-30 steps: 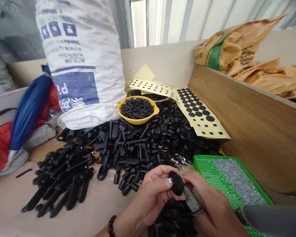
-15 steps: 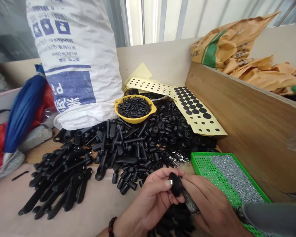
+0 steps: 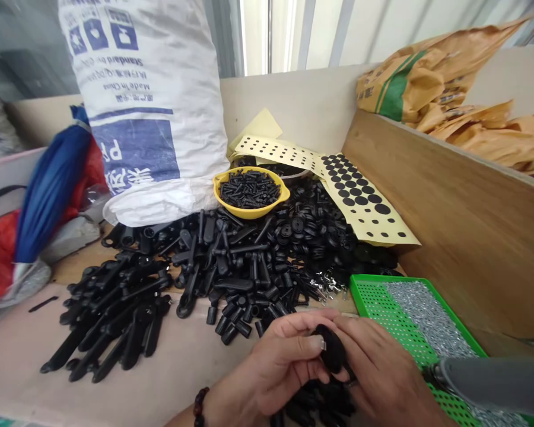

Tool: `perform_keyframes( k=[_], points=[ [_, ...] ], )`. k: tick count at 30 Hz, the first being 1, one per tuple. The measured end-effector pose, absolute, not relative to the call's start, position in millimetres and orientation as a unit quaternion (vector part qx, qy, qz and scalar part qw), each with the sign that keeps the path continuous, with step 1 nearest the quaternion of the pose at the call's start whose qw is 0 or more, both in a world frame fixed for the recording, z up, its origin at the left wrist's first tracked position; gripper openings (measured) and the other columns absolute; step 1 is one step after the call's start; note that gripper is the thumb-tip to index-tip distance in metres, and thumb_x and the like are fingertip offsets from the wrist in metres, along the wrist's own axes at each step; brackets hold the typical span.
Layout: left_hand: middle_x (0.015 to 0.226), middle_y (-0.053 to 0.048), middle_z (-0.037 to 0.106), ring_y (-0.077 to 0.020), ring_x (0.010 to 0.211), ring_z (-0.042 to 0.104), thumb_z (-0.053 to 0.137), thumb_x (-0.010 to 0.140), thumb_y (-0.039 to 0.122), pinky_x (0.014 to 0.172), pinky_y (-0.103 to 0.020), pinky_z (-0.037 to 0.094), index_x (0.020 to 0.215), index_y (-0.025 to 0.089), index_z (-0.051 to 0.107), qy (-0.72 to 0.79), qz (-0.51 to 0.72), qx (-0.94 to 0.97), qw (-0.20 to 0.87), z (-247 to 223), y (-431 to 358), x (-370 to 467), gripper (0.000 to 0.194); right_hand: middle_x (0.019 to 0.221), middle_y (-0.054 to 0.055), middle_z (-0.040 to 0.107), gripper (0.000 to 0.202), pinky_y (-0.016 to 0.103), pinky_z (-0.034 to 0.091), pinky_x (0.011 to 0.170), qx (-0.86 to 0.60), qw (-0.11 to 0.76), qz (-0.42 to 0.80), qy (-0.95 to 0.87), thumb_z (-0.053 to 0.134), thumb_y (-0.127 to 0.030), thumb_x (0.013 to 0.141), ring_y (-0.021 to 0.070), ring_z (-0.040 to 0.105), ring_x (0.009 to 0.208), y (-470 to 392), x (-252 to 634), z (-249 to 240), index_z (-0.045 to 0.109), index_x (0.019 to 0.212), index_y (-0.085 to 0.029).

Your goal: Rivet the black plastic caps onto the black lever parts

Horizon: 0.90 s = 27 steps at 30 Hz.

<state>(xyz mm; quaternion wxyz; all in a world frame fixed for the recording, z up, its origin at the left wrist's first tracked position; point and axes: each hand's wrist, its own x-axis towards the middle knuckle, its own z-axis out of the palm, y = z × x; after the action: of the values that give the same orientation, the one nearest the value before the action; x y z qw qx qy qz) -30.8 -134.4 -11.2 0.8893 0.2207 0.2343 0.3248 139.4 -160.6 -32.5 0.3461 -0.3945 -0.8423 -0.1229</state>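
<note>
My left hand [image 3: 278, 365] is closed around a rounded black plastic part [image 3: 333, 350], pinching it between thumb and fingers. A small shiny metal clip [image 3: 323, 342] shows at the thumb tip, against that part. My right hand [image 3: 380, 362] presses in from the other side, its fingers curled round a dark rod-like piece [image 3: 347, 378] that is mostly hidden. Below both hands lies a pile of black plastic parts [image 3: 300, 409], partly covered by them. Just beyond the fingertips are loose metal clips [image 3: 326, 284] and short black cylinders [image 3: 235, 323].
Finished-looking black arms [image 3: 136, 338] lie at left. A yellow bowl [image 3: 251, 212] holds black screws, before a white sack [image 3: 196, 118]. Dotted sticker sheets [image 3: 374, 228] lean near a wooden partition [image 3: 463, 196]. A green tray [image 3: 358, 287] with small metal pieces and a grey cylindrical object [image 3: 493, 382] are at right.
Both hands have shifted slightly right and down in the picture, with the black part turned. The dark rod is now more hidden by my right hand. The view has also moved a little.
</note>
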Motion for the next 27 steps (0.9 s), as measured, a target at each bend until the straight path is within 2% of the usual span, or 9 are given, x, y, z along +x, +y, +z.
perform_keyframes(
  k=[4, 10, 20, 23, 27],
  points=[
    [0.076, -0.006, 0.065, -0.0105, 0.06, 0.064, 0.08, 0.063, 0.024, 0.052, -0.014, 0.046, 0.101, 0.008, 0.069, 0.258, 0.331, 0.213, 0.882, -10, -137, -29, 0.043, 0.097, 0.013, 0.063, 0.034, 0.037, 0.042, 0.081, -0.401, 0.345, -0.134, -0.838, 0.036, -0.005, 0.085, 0.0228, 0.055, 0.092, -165, 142, -34, 0.054, 0.114, -0.008],
    [0.071, -0.003, 0.065, -0.0082, 0.058, 0.062, 0.081, 0.062, 0.021, 0.051, -0.013, 0.044, 0.084, 0.011, 0.07, 0.291, 0.361, 0.201, 0.863, -9, -143, -28, 0.027, 0.097, 0.012, 0.059, 0.035, 0.036, 0.04, 0.079, -0.423, 0.343, -0.086, -0.835, 0.033, -0.005, 0.084, 0.022, 0.052, 0.091, -168, 140, -31, 0.054, 0.111, -0.009],
    [0.071, -0.001, 0.063, -0.0078, 0.057, 0.062, 0.08, 0.063, 0.02, 0.054, -0.014, 0.047, 0.089, 0.011, 0.067, 0.273, 0.353, 0.185, 0.876, -13, -153, -30, 0.03, 0.091, 0.011, 0.059, 0.035, 0.042, 0.037, 0.084, -0.435, 0.327, -0.155, -0.825, 0.036, 0.003, 0.079, 0.0232, 0.049, 0.086, -175, 132, -28, 0.053, 0.105, -0.012],
    [0.07, -0.003, 0.065, -0.0093, 0.058, 0.064, 0.078, 0.065, 0.019, 0.054, -0.014, 0.049, 0.087, 0.01, 0.068, 0.279, 0.354, 0.184, 0.874, -14, -154, -30, 0.026, 0.092, 0.012, 0.058, 0.033, 0.041, 0.037, 0.083, -0.422, 0.337, -0.113, -0.834, 0.036, 0.0, 0.08, 0.0232, 0.049, 0.087, -177, 133, -30, 0.052, 0.106, -0.011],
    [0.072, -0.006, 0.067, -0.0112, 0.061, 0.065, 0.077, 0.065, 0.018, 0.057, -0.017, 0.051, 0.089, 0.009, 0.07, 0.288, 0.348, 0.202, 0.869, -14, -153, -34, 0.027, 0.077, 0.005, 0.054, 0.024, 0.034, 0.039, 0.074, -0.414, 0.344, 0.01, -0.843, 0.034, -0.003, 0.081, 0.0197, 0.05, 0.078, -177, 137, -28, 0.05, 0.092, -0.017]
  ],
)
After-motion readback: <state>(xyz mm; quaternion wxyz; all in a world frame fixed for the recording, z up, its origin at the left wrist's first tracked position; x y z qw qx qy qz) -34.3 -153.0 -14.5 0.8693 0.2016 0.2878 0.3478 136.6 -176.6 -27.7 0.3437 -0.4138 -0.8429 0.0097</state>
